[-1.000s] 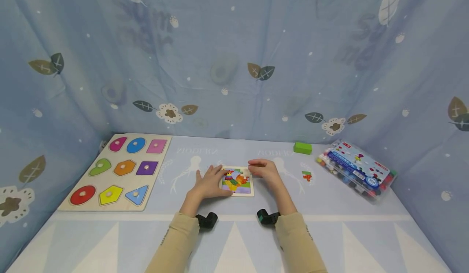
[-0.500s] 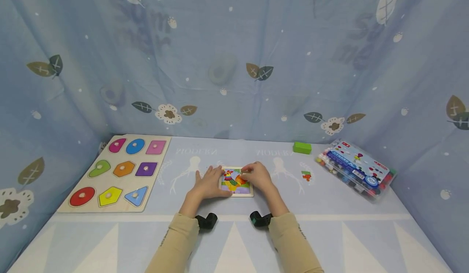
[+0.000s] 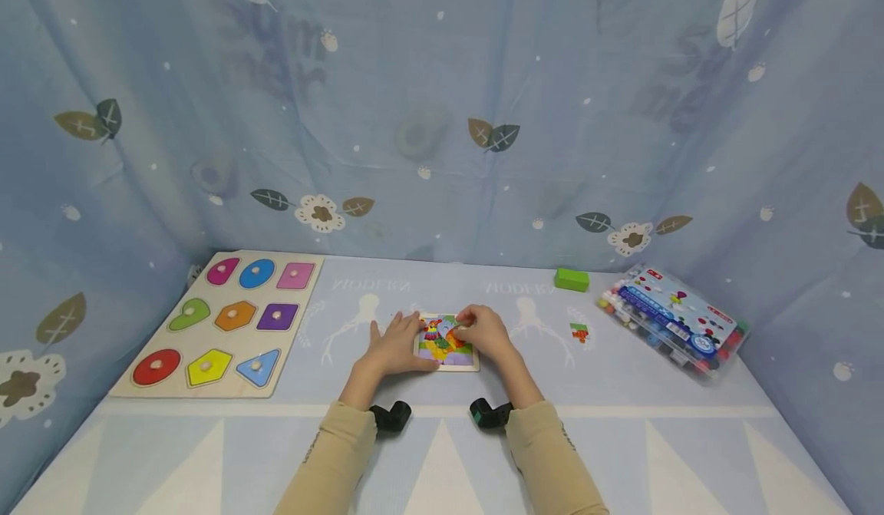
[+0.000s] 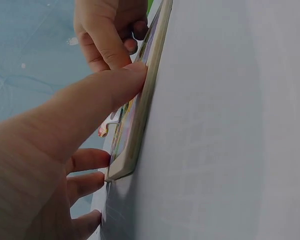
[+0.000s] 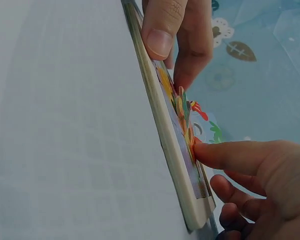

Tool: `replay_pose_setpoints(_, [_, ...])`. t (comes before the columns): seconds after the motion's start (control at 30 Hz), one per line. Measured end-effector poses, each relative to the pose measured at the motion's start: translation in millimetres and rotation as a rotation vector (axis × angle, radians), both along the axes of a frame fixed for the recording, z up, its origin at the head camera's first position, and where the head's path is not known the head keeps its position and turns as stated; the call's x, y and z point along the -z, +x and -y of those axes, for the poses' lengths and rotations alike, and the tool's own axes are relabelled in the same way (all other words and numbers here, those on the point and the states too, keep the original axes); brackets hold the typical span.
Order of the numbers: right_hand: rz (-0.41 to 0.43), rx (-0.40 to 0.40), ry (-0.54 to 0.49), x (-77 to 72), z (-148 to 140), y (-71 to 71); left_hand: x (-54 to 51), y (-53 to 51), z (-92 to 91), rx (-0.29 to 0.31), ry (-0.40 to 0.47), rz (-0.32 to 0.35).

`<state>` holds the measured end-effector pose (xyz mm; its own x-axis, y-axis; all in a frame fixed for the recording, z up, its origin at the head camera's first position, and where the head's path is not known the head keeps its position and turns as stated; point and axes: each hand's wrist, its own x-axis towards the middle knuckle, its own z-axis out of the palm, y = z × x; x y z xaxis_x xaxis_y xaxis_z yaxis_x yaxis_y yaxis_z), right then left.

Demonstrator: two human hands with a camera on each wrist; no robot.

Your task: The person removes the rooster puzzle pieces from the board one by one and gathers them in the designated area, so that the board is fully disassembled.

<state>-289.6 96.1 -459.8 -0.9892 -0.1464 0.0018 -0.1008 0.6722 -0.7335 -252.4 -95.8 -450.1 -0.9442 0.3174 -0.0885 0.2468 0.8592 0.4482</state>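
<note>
A small wooden jigsaw puzzle [image 3: 449, 358] with a colourful rooster picture and a pale frame lies on the table between both hands. My left hand [image 3: 395, 348] spreads over its left side, thumb pressing the near edge and fingertips at the left edge, as the left wrist view also shows. Over the upper right of the picture, my right hand [image 3: 486, 332] pinches a puzzle piece between thumb and finger. In the right wrist view that puzzle piece [image 5: 184, 112] stands tilted up from the board, partly hidden by the thumb. Another loose piece [image 3: 578, 332], green and orange, lies to the right.
On the left lies a wooden shape board [image 3: 228, 317] with several knobbed coloured shapes. A green block [image 3: 571, 279] sits at the back right, beside a clear plastic case [image 3: 673, 319] of colourful items. A blue patterned curtain [image 3: 442, 154] hangs behind the table.
My right hand has moved left from the puzzle's right edge onto the upper right of the picture, and stays there over the last half second. The left hand has kept its place.
</note>
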Motion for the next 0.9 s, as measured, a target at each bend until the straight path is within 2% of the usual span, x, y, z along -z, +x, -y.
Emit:
replay_pose_setpoints(0.17, [0.011, 0.003, -0.041, 1.3, 0.0, -0.7, 0.4, -0.2, 0.3, 0.021, -0.019, -0.005])
replay_pose_setpoints(0.4, [-0.016, -0.012, -0.023, 3.6, -0.5, -1.0, -1.6, 1.6, 0.7, 0.090, -0.040, -0.003])
replay_pose_setpoints(0.9, [-0.026, -0.017, -0.054, 3.7, -0.6, 0.4, -2.9, 3.8, -0.8, 0.079, -0.022, 0.001])
